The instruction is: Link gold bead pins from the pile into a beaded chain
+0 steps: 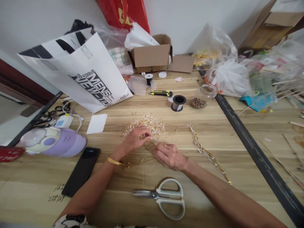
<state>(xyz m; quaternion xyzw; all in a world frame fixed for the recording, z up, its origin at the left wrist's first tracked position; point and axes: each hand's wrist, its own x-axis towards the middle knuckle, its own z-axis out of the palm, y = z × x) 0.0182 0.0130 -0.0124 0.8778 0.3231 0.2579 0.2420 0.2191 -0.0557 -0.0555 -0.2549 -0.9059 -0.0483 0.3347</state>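
Note:
A loose heap of small gold and clear beads (155,122) lies mid-table. My left hand (136,139) is at its near side, thumb and fingertips pinched together; what they hold is too small to make out. Close by on the right, my right hand (169,155) is closed in a pinch low over the table. A gold beaded strand (140,161) runs from near my left wrist to the fingers of my right hand. Right of the hands lies a bundle of finished-looking gold and clear strands (205,152). Scissors with white handles (163,194) lie in front, blades pointing left.
A black phone (82,171), a purple bottle (61,141) and a white paper piece (97,123) lie left. Behind are a cutter knife (160,93), a wire spool (178,103), a jar of beads (200,98) and a white paper bag (83,72). A black strip (249,139) crosses the right side.

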